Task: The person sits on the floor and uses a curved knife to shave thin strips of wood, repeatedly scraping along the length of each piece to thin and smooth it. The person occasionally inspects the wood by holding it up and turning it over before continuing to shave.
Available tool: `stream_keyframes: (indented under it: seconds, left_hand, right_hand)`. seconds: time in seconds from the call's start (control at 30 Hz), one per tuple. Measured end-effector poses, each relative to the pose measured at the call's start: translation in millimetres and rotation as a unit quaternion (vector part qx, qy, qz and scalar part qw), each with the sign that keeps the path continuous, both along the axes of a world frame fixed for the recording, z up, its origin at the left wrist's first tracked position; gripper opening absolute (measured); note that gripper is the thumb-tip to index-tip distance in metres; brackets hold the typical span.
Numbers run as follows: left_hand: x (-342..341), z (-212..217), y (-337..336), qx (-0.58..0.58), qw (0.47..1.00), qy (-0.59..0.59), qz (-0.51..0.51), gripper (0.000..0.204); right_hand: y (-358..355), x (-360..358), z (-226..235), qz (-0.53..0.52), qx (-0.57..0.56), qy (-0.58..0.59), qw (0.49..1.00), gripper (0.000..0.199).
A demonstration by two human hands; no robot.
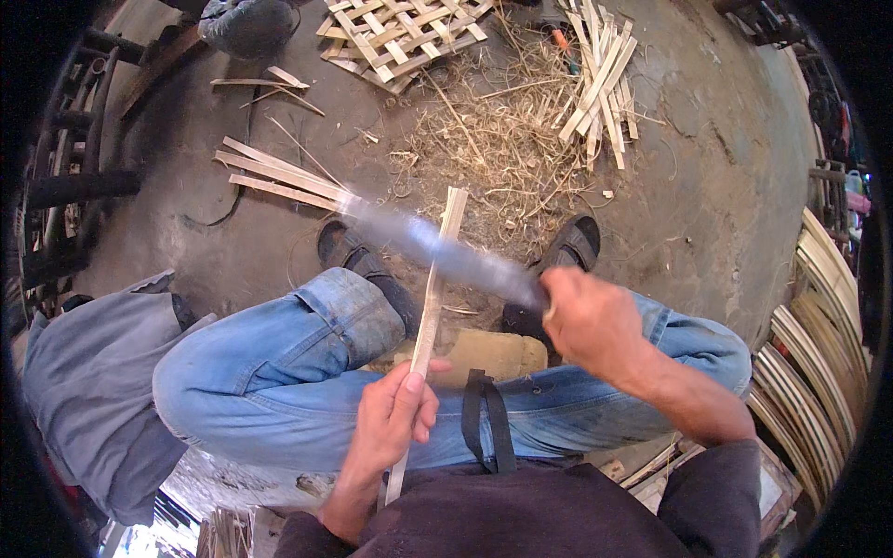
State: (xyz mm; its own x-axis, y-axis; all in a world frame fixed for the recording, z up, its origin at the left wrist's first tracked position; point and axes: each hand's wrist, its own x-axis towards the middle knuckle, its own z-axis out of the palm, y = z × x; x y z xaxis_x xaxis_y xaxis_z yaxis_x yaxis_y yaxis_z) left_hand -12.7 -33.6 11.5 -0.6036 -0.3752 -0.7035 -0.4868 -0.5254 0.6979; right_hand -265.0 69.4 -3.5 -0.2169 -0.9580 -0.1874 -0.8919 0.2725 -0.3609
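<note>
My left hand (398, 414) grips a pale bamboo strip (430, 312) near its lower part, thumb along its face. The strip points up and away from me, over the floor between my feet. My right hand (593, 314) is closed round the handle of a large knife (446, 249), whose blade is smeared by motion. That blade crosses the strip's upper part and reaches left; whether it cuts into the strip or only passes over it, I cannot tell. Most of the handle is hidden in my fist.
Several split strips (284, 175) lie at the left, and a bundle (603, 88) lies at the far right beside shavings (502, 130). Beyond is a woven bamboo panel (405, 37). A grey cloth (98, 372) hangs at my left; curved strips (809, 372) are stacked at my right.
</note>
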Motion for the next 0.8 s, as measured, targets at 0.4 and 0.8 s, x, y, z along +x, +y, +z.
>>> stream_keyframes:
  seconds: [0.4, 0.8]
  left_hand:
    - [-1.5, -2.6, 11.6, -0.008, 0.995, -0.014, 0.1, 0.045]
    - [1.6, -2.4, 8.6, 0.048, 0.992, -0.008, 0.12, 0.042]
  right_hand:
    - [-5.4, -4.7, -11.7, 0.077, -0.013, 0.039, 0.996, 0.013]
    - [6.4, 20.8, -16.1, 0.03, -0.033, -0.039, 0.998, 0.02]
